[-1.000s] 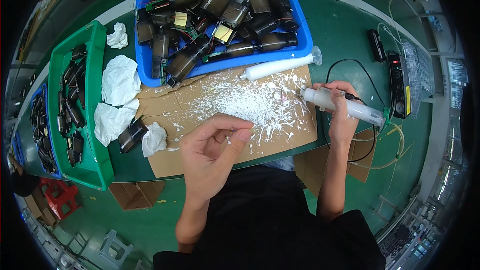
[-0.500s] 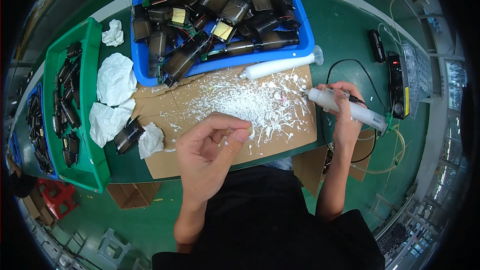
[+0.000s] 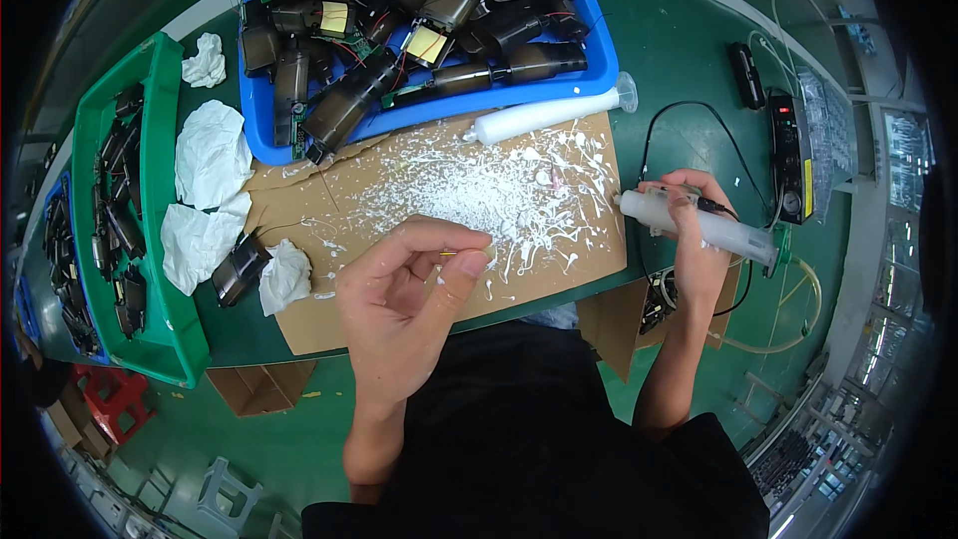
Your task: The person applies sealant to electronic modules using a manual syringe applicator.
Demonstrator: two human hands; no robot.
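My left hand (image 3: 404,304) is closed in a pinch above the near part of a cardboard sheet (image 3: 309,324). A tiny yellowish, thin piece shows between thumb and fingers, too small to name, and white smears mark the skin. At the right edge of the sheet, my right hand (image 3: 696,255) is wrapped around a dispensing syringe (image 3: 733,235) filled with white paste. Its nozzle points left, and a clear hose (image 3: 813,284) runs from its rear end. Splattered white paste (image 3: 479,190) covers the middle of the cardboard. A second white syringe (image 3: 539,118) lies along the sheet's far edge.
At the back, a blue tray (image 3: 611,60) holds many dark translucent parts with wires. A green tray (image 3: 185,334) of similar parts stands left. Crumpled tissues (image 3: 213,155) and one dark part (image 3: 239,269) lie between. A black box (image 3: 790,165) and cable (image 3: 649,130) are right.
The whole view has shifted slightly, so the bench appears further left. My right hand and its syringe have drawn a little right, away from the cardboard. The left hand keeps its pinch.
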